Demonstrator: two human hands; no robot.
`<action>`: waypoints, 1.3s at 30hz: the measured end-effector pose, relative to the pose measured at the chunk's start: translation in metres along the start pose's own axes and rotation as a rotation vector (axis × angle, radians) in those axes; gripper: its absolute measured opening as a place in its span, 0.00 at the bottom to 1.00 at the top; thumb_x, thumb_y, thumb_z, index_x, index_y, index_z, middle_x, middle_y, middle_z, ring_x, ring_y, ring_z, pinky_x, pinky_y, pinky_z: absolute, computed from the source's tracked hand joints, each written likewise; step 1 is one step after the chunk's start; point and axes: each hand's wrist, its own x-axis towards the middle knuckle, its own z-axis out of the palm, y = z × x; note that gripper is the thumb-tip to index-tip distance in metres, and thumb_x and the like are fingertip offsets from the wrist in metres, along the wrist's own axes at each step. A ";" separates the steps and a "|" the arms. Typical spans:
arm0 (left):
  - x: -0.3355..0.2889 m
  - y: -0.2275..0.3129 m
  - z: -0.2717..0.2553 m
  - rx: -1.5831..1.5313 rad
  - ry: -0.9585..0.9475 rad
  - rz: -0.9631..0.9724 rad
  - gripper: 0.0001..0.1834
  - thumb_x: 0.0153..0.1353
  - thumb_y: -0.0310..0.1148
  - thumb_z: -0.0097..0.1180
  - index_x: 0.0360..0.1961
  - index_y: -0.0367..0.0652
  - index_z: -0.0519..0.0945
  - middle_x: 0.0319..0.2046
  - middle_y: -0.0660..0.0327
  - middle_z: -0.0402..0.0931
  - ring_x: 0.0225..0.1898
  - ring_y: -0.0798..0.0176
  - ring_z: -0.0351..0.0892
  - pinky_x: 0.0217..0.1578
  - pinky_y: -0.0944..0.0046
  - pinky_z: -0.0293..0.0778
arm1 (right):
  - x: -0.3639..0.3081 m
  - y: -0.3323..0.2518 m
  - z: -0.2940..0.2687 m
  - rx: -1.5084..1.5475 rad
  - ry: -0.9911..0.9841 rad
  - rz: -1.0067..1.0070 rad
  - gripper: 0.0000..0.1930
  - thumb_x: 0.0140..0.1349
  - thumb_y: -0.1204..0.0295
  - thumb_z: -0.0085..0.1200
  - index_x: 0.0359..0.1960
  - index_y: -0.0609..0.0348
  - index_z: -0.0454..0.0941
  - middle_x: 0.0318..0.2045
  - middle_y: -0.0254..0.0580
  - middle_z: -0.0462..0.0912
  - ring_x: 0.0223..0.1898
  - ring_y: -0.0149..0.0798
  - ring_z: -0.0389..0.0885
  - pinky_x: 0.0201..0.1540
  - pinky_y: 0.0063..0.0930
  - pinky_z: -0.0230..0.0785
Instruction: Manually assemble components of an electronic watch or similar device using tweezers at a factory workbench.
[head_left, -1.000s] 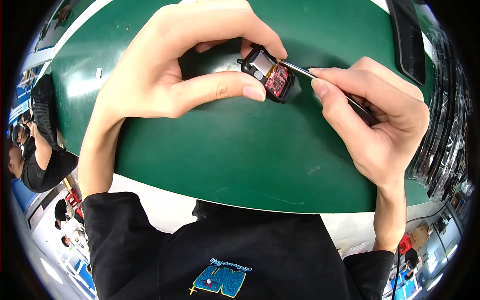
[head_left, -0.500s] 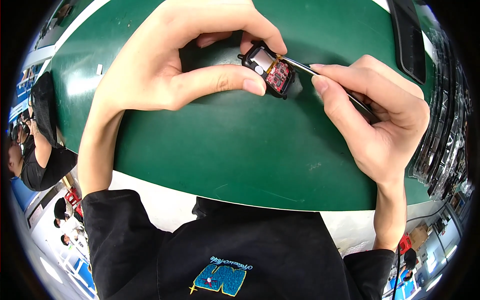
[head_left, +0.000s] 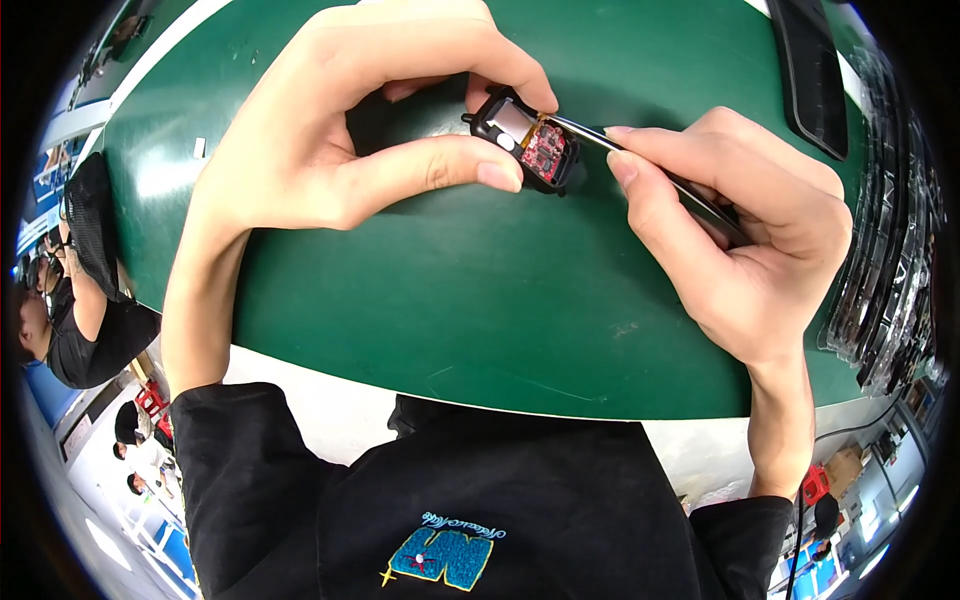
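Between the thumb and fingers of my left hand is a small black device casing, open-faced and tilted above the table. Inside it sit a red circuit board, a silvery rectangular part and a small round white part. A strip of yellowish-orange film shows beside the board's upper edge. My right hand grips slim metal tweezers like a pen. Their tip reaches the casing's upper edge by the orange film, close to my left index fingertip. Whether the tip pinches anything is too small to tell.
The green tabletop curves toward me, with a small white scrap on its left. A flat black tray-like object lies at the far right. Stacked clear-and-black plastic trays stand at the right edge. Another person sits at the left.
Both hands, with the casing and tweezers, have shifted slightly left in the picture. The tweezers' tip stays at the casing's upper edge, and both grips look the same.
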 end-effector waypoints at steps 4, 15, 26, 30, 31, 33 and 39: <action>0.002 -0.001 0.001 -0.002 -0.004 -0.005 0.28 0.56 0.47 0.79 0.52 0.38 0.90 0.43 0.59 0.89 0.37 0.62 0.78 0.41 0.62 0.65 | 0.000 0.002 -0.001 -0.010 -0.004 -0.041 0.09 0.58 0.88 0.71 0.41 0.70 0.93 0.22 0.34 0.81 0.22 0.23 0.73 0.25 0.21 0.58; 0.000 -0.003 0.004 -0.077 0.038 0.015 0.27 0.55 0.43 0.81 0.53 0.40 0.90 0.43 0.60 0.89 0.38 0.63 0.78 0.42 0.62 0.64 | -0.002 0.006 0.001 -0.019 0.040 -0.105 0.10 0.56 0.88 0.71 0.40 0.69 0.93 0.20 0.35 0.80 0.20 0.24 0.72 0.24 0.22 0.58; -0.001 0.006 0.007 -0.078 0.080 -0.079 0.33 0.46 0.34 0.83 0.56 0.43 0.88 0.37 0.66 0.84 0.31 0.67 0.65 0.42 0.64 0.63 | -0.001 0.006 -0.012 -0.001 0.177 -0.042 0.08 0.62 0.84 0.72 0.42 0.68 0.94 0.22 0.33 0.82 0.22 0.21 0.74 0.25 0.20 0.59; 0.001 0.013 0.007 0.010 0.079 -0.022 0.34 0.45 0.37 0.84 0.56 0.44 0.88 0.34 0.65 0.81 0.31 0.65 0.66 0.41 0.62 0.63 | 0.001 0.013 -0.009 0.122 0.280 0.037 0.05 0.60 0.82 0.70 0.38 0.66 0.93 0.21 0.37 0.84 0.20 0.24 0.77 0.23 0.23 0.62; 0.002 0.015 0.008 0.041 0.075 -0.016 0.33 0.44 0.37 0.85 0.54 0.44 0.89 0.33 0.65 0.80 0.31 0.64 0.67 0.41 0.61 0.63 | 0.001 0.012 -0.008 0.138 0.282 0.054 0.05 0.60 0.81 0.70 0.37 0.65 0.93 0.21 0.38 0.83 0.20 0.25 0.77 0.24 0.24 0.63; 0.004 0.014 0.011 0.049 0.093 -0.001 0.32 0.43 0.37 0.86 0.52 0.44 0.89 0.31 0.65 0.78 0.31 0.63 0.68 0.40 0.61 0.64 | -0.001 0.019 -0.009 0.116 0.270 -0.029 0.06 0.64 0.83 0.71 0.42 0.67 0.94 0.23 0.35 0.84 0.22 0.21 0.76 0.24 0.20 0.60; 0.010 0.017 0.012 -0.366 0.192 -0.219 0.28 0.43 0.30 0.84 0.48 0.39 0.89 0.34 0.65 0.82 0.32 0.69 0.71 0.35 0.66 0.65 | 0.001 0.027 -0.013 0.224 0.306 0.035 0.07 0.62 0.78 0.70 0.40 0.67 0.93 0.23 0.41 0.85 0.22 0.27 0.80 0.25 0.27 0.67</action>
